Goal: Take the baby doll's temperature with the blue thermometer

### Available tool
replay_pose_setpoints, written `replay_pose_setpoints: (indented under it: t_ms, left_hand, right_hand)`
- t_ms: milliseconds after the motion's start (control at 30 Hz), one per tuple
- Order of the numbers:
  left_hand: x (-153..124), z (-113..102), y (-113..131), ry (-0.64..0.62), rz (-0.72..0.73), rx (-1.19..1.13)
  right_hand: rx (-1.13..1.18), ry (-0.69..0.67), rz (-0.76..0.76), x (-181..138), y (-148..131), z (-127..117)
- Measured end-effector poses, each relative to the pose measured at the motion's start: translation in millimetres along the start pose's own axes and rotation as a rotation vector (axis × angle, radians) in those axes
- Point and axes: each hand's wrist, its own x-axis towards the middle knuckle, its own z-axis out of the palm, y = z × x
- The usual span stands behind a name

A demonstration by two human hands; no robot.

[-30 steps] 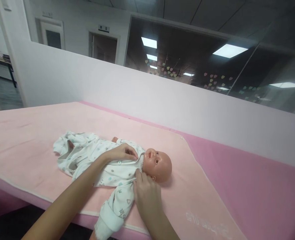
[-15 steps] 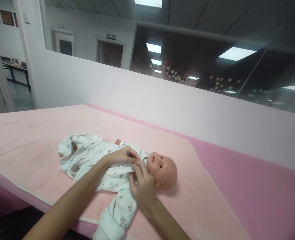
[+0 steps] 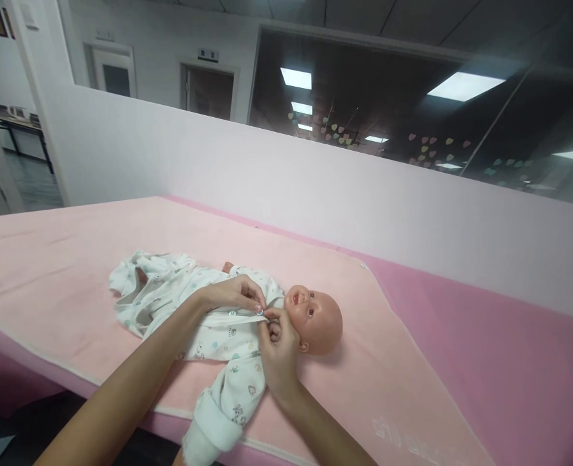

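Note:
A baby doll (image 3: 322, 320) lies on its back, head to the right, dressed in a white baby romper (image 3: 213, 346) with small animal and dot prints. My left hand (image 3: 237, 294) reaches across the chest, its fingertips closed on the romper's front edge by a snap button near the neck. Just below the doll's chin, my right hand (image 3: 280, 353) pinches the same edge between thumb and finger. Another snap shows farther down the front. One sleeve, with a folded cuff, hangs toward the near table edge. The romper's legs lie loose and rumpled at the left.
A pale pink mat (image 3: 388, 382) covers the padded pink table (image 3: 500, 336) under the doll. Behind it runs a white half wall (image 3: 364, 207) topped by a dark window with heart stickers. A doorway (image 3: 28, 149) stands at the far left.
My right fingers have moved from lying over the neckline to a pinch on the front edge. My left fingertips have come down onto the edge by the snap. The view has tilted slightly.

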Motion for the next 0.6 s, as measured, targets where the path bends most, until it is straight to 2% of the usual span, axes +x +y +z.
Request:
replay_pose_setpoints:
  t_ms: [233,433,600]
  left_hand:
    - [0.5,-3.3,-4.6,0.011,-0.017,0.069]
    - [-0.8,-6.7,-3.4,-0.082,0.058,0.143]
    - [-2.7,-3.5,-0.5,-0.040,0.057,0.245]
  right_hand:
    - [-0.002,-0.007,0.031,-1.6,-3.7,-1.3]
    - [0.052,0.020,0.063,-0.2,-0.8,1.2]
    - [0.071,0.006,0.090,-2.3,1.1,1.7]
